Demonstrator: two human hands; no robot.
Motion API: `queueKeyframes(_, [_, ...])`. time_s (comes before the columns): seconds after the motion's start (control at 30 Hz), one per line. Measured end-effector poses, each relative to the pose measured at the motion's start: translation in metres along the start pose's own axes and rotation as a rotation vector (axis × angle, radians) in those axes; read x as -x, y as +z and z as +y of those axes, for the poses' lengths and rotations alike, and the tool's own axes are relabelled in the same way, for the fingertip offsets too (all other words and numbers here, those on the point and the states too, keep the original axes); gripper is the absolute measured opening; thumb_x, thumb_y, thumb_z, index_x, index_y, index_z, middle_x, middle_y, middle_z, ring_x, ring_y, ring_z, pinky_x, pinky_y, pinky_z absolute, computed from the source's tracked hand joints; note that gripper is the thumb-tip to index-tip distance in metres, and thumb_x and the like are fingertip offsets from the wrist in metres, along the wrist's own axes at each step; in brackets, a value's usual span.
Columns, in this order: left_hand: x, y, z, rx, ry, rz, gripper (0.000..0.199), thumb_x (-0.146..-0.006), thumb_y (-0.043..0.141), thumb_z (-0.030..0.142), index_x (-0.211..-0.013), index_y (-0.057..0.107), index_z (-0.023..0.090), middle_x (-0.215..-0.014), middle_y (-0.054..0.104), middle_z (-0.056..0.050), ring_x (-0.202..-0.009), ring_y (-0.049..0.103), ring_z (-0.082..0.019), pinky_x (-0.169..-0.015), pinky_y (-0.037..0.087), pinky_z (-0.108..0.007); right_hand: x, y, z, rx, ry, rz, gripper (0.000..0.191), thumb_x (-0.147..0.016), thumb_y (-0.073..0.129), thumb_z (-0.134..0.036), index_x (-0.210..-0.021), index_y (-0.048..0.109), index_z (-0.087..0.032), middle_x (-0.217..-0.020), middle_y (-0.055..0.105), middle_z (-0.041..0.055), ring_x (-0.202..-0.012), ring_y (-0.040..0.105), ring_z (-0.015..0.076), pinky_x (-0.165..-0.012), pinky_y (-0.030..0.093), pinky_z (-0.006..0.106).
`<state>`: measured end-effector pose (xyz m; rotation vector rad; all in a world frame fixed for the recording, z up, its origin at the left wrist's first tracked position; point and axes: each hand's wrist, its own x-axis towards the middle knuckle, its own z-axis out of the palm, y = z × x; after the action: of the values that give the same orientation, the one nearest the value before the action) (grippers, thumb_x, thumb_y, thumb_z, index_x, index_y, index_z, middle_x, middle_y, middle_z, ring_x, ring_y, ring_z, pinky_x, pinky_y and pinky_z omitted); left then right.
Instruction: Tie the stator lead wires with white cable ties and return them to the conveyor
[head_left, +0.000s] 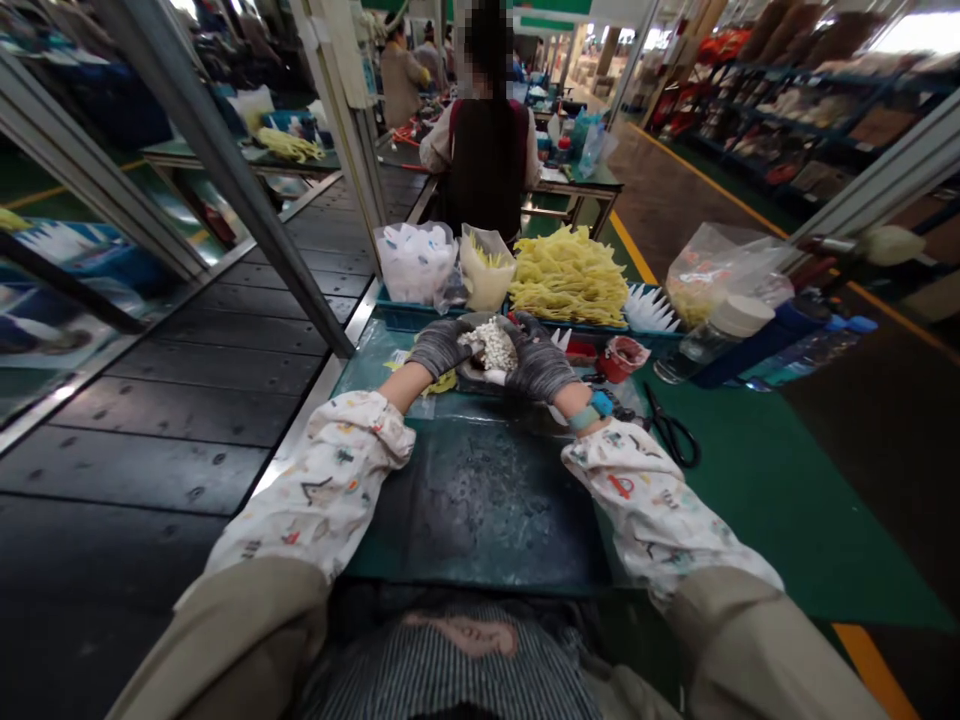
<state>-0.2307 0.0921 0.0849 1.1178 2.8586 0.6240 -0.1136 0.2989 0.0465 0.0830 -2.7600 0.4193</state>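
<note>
Both my hands wear grey knit gloves and meet over the far side of the work table. Between them sits a rounded piece with a cluster of small white beads; its exact kind is not clear. My left hand curls around its left side. From the right, my right hand closes on it, with a small bit of red by the fingertips. Under my left hand, a flat yellow piece partly shows. A small red pot stands just right of my right hand.
Behind my hands, a blue tray holds a yellow pile, white spiky pieces and a white bag. Black scissors and a clear jar are at right. A slatted conveyor runs along the left. A co-worker sits ahead.
</note>
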Motion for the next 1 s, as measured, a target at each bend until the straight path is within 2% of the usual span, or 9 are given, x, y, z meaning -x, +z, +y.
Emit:
queueKeyframes(0.13, [-0.007, -0.004, 0.000, 0.012, -0.011, -0.012, 0.050, -0.102, 0.079, 0.040, -0.148, 0.082, 0.020, -0.146, 0.084, -0.011, -0.140, 0.078, -0.032, -0.123, 0.056, -0.034, -0.012, 0.010, 0.000, -0.006, 0.109, 0.036, 0.093, -0.093, 0.091, -0.049, -0.172, 0.056, -0.014, -0.174, 0.055, 0.0270, -0.159, 0.058, 0.0443, -0.140, 0.044, 0.062])
queueKeyframes(0.23, [-0.011, -0.004, -0.007, 0.041, -0.040, -0.003, 0.052, -0.099, 0.082, 0.042, -0.146, 0.083, 0.020, -0.142, 0.086, -0.010, -0.134, 0.081, -0.030, -0.118, 0.059, -0.030, -0.024, 0.006, 0.019, -0.038, 0.088, 0.012, 0.081, -0.092, 0.089, -0.040, -0.164, 0.064, -0.014, -0.162, 0.065, 0.0240, -0.148, 0.066, 0.0408, -0.135, 0.050, 0.059])
queueKeyframes(0.43, [-0.016, -0.001, -0.018, 0.123, -0.078, 0.002, 0.054, -0.098, 0.084, 0.045, -0.144, 0.083, 0.015, -0.135, 0.088, -0.013, -0.127, 0.083, -0.033, -0.111, 0.064, -0.034, -0.035, -0.009, 0.053, -0.100, 0.034, -0.026, 0.074, -0.089, 0.088, -0.033, -0.158, 0.071, -0.013, -0.158, 0.071, 0.0211, -0.145, 0.068, 0.0386, -0.134, 0.051, 0.059])
queueKeyframes(0.6, [-0.012, -0.002, -0.022, 0.188, -0.020, -0.031, 0.055, -0.098, 0.084, 0.044, -0.144, 0.083, 0.014, -0.141, 0.085, -0.015, -0.129, 0.082, -0.033, -0.116, 0.063, -0.038, -0.039, -0.014, 0.053, -0.108, 0.009, -0.048, 0.069, -0.090, 0.086, -0.032, -0.157, 0.073, -0.019, -0.154, 0.074, 0.0147, -0.142, 0.070, 0.0362, -0.134, 0.053, 0.058])
queueKeyframes(0.7, [-0.007, -0.005, -0.025, 0.223, 0.056, -0.099, 0.057, -0.096, 0.083, 0.035, -0.148, 0.080, 0.013, -0.144, 0.084, -0.015, -0.131, 0.081, -0.031, -0.118, 0.062, -0.038, -0.037, -0.016, 0.048, -0.112, -0.010, -0.066, 0.071, -0.089, 0.087, -0.030, -0.158, 0.073, -0.019, -0.158, 0.072, 0.0160, -0.144, 0.069, 0.0372, -0.134, 0.053, 0.057])
queueKeyframes(0.77, [-0.003, -0.006, -0.028, 0.239, 0.116, -0.151, 0.066, -0.089, 0.085, 0.028, -0.153, 0.076, 0.012, -0.151, 0.081, -0.015, -0.137, 0.078, -0.029, -0.122, 0.059, -0.035, -0.033, -0.017, 0.046, -0.111, -0.015, -0.082, 0.074, -0.090, 0.087, -0.029, -0.161, 0.071, -0.017, -0.162, 0.069, 0.0189, -0.146, 0.069, 0.0383, -0.134, 0.052, 0.059])
queueKeyframes(0.83, [0.003, -0.007, -0.034, 0.209, 0.192, -0.208, 0.082, -0.083, 0.088, 0.026, -0.162, 0.069, 0.014, -0.162, 0.074, -0.017, -0.147, 0.072, -0.030, -0.129, 0.054, -0.037, -0.026, -0.017, 0.044, -0.112, -0.018, -0.100, 0.076, -0.092, 0.086, -0.030, -0.164, 0.067, -0.016, -0.166, 0.065, 0.0216, -0.151, 0.066, 0.0390, -0.135, 0.050, 0.060])
queueKeyframes(0.93, [0.013, -0.007, -0.044, 0.045, 0.281, -0.261, 0.115, -0.076, 0.093, 0.031, -0.180, 0.046, 0.017, -0.181, 0.054, -0.021, -0.166, 0.055, -0.040, -0.139, 0.044, -0.048, -0.010, -0.020, 0.043, -0.141, -0.061, -0.106, 0.084, -0.094, 0.086, -0.036, -0.172, 0.059, -0.018, -0.174, 0.057, 0.0219, -0.160, 0.058, 0.0385, -0.140, 0.043, 0.061])
queueKeyframes(1.0, [0.017, -0.007, -0.046, -0.089, 0.321, -0.231, 0.130, -0.073, 0.096, 0.034, -0.186, 0.033, 0.015, -0.189, 0.038, -0.025, -0.175, 0.040, -0.045, -0.145, 0.033, -0.052, 0.001, -0.021, 0.042, -0.153, -0.094, -0.090, 0.097, -0.093, 0.089, -0.041, -0.179, 0.049, -0.023, -0.180, 0.050, 0.0215, -0.164, 0.054, 0.0386, -0.142, 0.039, 0.062])
